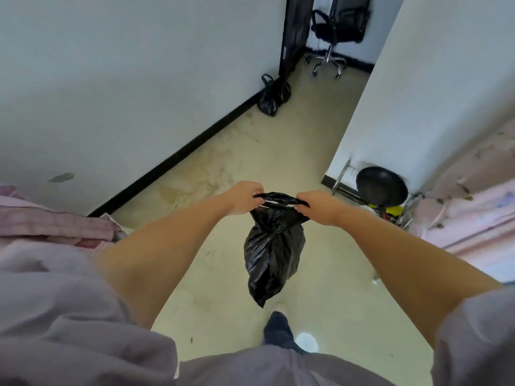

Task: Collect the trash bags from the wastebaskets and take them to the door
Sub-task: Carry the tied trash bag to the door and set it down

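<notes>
A full black trash bag point(271, 252) hangs in the air in front of me, above the pale floor. My left hand point(245, 199) grips one handle at the bag's top and my right hand point(317, 204) grips the other, pulling the top taut between them. A second black trash bag point(271, 97), tied, sits on the floor farther ahead against the left wall, beside a dark door point(295, 32) that stands open.
A white wall with black baseboard point(178, 157) runs along the left. On the right a wall corner has a metal rack with a black pan point(381, 186). An office chair point(331, 37) stands beyond the doorway. Pink bedding point(41, 218) lies at left, pink fabric at right.
</notes>
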A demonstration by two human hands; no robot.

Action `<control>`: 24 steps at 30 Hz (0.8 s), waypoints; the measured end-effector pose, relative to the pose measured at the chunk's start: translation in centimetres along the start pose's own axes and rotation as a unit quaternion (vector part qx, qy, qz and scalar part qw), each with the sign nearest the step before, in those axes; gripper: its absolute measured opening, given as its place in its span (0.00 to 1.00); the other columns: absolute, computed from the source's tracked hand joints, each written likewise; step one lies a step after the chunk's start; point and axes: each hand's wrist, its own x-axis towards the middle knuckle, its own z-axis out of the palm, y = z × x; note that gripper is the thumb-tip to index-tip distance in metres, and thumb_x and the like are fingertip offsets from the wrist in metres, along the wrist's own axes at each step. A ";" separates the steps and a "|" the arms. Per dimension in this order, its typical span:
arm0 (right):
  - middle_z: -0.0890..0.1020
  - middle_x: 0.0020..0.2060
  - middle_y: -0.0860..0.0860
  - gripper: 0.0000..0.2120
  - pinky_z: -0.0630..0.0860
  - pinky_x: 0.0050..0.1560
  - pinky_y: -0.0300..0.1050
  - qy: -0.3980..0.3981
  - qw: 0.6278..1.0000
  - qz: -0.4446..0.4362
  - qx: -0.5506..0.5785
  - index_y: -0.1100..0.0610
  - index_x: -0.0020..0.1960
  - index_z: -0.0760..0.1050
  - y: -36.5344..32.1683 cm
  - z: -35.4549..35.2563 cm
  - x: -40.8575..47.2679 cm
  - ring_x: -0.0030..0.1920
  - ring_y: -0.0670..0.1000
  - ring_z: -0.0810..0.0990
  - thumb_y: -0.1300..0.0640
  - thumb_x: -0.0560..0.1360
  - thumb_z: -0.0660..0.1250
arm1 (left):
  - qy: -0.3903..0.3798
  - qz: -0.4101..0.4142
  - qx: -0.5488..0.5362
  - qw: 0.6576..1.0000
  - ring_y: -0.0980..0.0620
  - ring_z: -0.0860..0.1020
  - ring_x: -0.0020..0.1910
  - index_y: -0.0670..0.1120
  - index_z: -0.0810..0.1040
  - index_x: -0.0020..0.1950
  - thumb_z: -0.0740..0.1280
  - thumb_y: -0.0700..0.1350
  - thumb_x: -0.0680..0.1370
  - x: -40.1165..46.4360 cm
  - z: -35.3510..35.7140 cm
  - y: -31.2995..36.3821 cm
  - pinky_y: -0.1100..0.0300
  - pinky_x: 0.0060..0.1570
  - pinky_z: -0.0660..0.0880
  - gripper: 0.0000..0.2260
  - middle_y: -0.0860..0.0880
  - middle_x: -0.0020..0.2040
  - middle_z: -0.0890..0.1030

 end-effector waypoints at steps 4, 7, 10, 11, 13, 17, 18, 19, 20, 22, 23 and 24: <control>0.72 0.39 0.51 0.09 0.64 0.43 0.44 -0.023 0.999 -0.024 -0.006 0.56 0.45 0.66 4.7 -5.2 8.9 0.42 0.53 0.71 0.54 0.82 0.54 | 0.001 -0.022 0.000 1.000 0.45 0.73 0.57 0.39 0.75 0.58 0.59 0.45 0.81 9.2 -4.2 -1.3 0.61 0.48 0.63 0.12 0.42 0.56 0.77; 0.72 0.40 0.52 0.10 0.64 0.44 0.45 -0.034 0.999 -0.036 -0.016 0.56 0.45 0.66 7.4 -9.0 15.5 0.43 0.53 0.70 0.53 0.82 0.54 | 0.009 -0.042 -0.009 0.999 0.44 0.74 0.57 0.39 0.75 0.58 0.59 0.45 0.81 15.4 -7.2 -2.9 0.60 0.49 0.65 0.12 0.42 0.57 0.77; 0.69 0.36 0.48 0.09 0.64 0.44 0.45 -0.042 0.998 -0.049 -0.025 0.56 0.45 0.66 9.6 -12.0 22.3 0.43 0.53 0.70 0.53 0.82 0.53 | 0.015 -0.064 -0.012 0.998 0.45 0.73 0.57 0.40 0.75 0.58 0.59 0.46 0.81 21.2 -10.1 -5.1 0.60 0.50 0.65 0.12 0.44 0.58 0.76; 0.68 0.35 0.47 0.09 0.64 0.44 0.45 -0.045 0.997 -0.053 -0.025 0.56 0.45 0.66 10.3 -12.8 24.6 0.43 0.53 0.70 0.53 0.82 0.54 | 0.014 -0.067 -0.011 0.998 0.46 0.73 0.57 0.41 0.75 0.58 0.59 0.46 0.81 23.2 -11.0 -5.9 0.60 0.49 0.65 0.12 0.44 0.58 0.76; 0.68 0.34 0.47 0.09 0.64 0.44 0.45 -0.046 0.997 -0.058 -0.021 0.56 0.45 0.66 11.8 -14.4 29.2 0.43 0.53 0.69 0.53 0.82 0.54 | 0.009 -0.064 -0.002 0.998 0.46 0.73 0.57 0.40 0.74 0.59 0.59 0.46 0.81 27.3 -12.6 -7.6 0.61 0.49 0.65 0.12 0.45 0.58 0.76; 0.71 0.40 0.51 0.09 0.63 0.44 0.45 -0.033 0.998 -0.053 -0.021 0.56 0.45 0.66 14.8 -17.8 37.5 0.43 0.53 0.69 0.54 0.82 0.54 | -0.008 -0.059 0.012 0.998 0.46 0.74 0.58 0.42 0.74 0.60 0.59 0.46 0.81 36.0 -16.7 -10.8 0.60 0.50 0.65 0.12 0.45 0.58 0.77; 0.72 0.41 0.52 0.09 0.63 0.43 0.45 -0.030 0.998 -0.049 -0.018 0.57 0.45 0.66 15.5 -18.7 39.5 0.43 0.53 0.70 0.53 0.82 0.54 | -0.013 -0.058 0.017 0.998 0.45 0.74 0.57 0.42 0.74 0.59 0.59 0.46 0.81 38.1 -17.9 -11.5 0.59 0.49 0.65 0.12 0.44 0.58 0.77; 0.72 0.41 0.53 0.10 0.64 0.43 0.45 -0.026 0.999 -0.044 -0.012 0.57 0.45 0.66 16.2 -19.7 41.5 0.43 0.54 0.70 0.53 0.82 0.54 | -0.016 -0.057 0.017 0.998 0.46 0.74 0.57 0.41 0.74 0.59 0.59 0.46 0.81 40.1 -19.1 -12.1 0.59 0.49 0.65 0.12 0.44 0.57 0.77; 0.72 0.40 0.52 0.10 0.64 0.43 0.45 -0.022 0.999 -0.040 -0.004 0.57 0.45 0.66 17.0 -20.7 43.4 0.43 0.54 0.70 0.53 0.82 0.54 | -0.015 -0.057 0.012 0.998 0.46 0.74 0.56 0.41 0.74 0.59 0.59 0.46 0.81 42.2 -20.3 -12.6 0.59 0.48 0.65 0.12 0.44 0.57 0.77; 0.71 0.37 0.50 0.10 0.64 0.43 0.46 -0.021 0.999 -0.040 0.005 0.56 0.44 0.66 18.6 -22.4 47.0 0.42 0.54 0.70 0.53 0.81 0.55 | -0.014 -0.056 0.002 0.998 0.47 0.73 0.54 0.40 0.74 0.59 0.59 0.45 0.81 45.9 -22.3 -13.3 0.59 0.48 0.65 0.12 0.43 0.57 0.77; 0.69 0.35 0.48 0.10 0.64 0.43 0.46 -0.022 0.999 -0.040 0.005 0.56 0.44 0.66 19.6 -23.2 48.8 0.42 0.54 0.70 0.53 0.81 0.55 | -0.015 -0.054 -0.001 0.998 0.46 0.73 0.54 0.40 0.74 0.60 0.59 0.45 0.81 47.8 -23.2 -13.6 0.60 0.48 0.65 0.12 0.43 0.58 0.77; 0.68 0.34 0.47 0.10 0.64 0.43 0.46 -0.023 0.999 -0.039 0.003 0.56 0.44 0.66 20.6 -24.1 50.6 0.42 0.54 0.70 0.53 0.81 0.55 | -0.019 -0.056 -0.004 0.998 0.45 0.73 0.56 0.40 0.74 0.60 0.59 0.45 0.81 49.8 -24.0 -13.8 0.60 0.49 0.65 0.12 0.43 0.58 0.76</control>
